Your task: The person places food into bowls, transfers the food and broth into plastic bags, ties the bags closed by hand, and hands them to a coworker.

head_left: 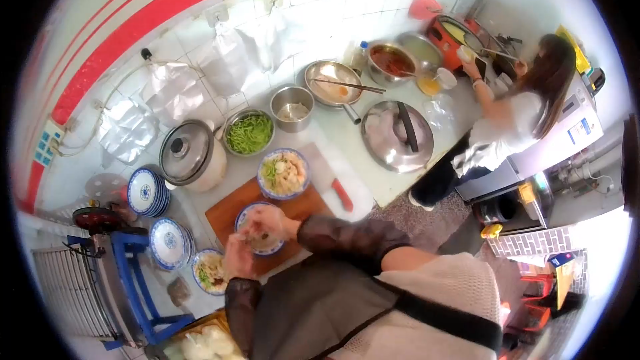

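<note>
My right hand (pixel 275 221) is over a blue-and-white bowl (pixel 269 245), its fingers bent in toward my left. Close by, at the same bowl's near-left edge, is my left hand (pixel 239 257), fingers drawn together. Anything pinched between them is too small and blurred to name. The bowl stands on a brown cutting board (pixel 225 213), its contents partly hidden by my hands. Behind it, a second patterned bowl (pixel 285 173) holds pale food and chopped greens. A third bowl (pixel 211 272), with greens and something brown, sits left of my left hand.
Stacked plates (pixel 169 243), a lidded pot (pixel 193 155), a bowl of cut greens (pixel 249 132) and a steel pot (pixel 292 108) line the counter. A red handle (pixel 342 195) lies right of the board. Beyond a large lid (pixel 397 136), another person (pixel 513 113) works at the far end.
</note>
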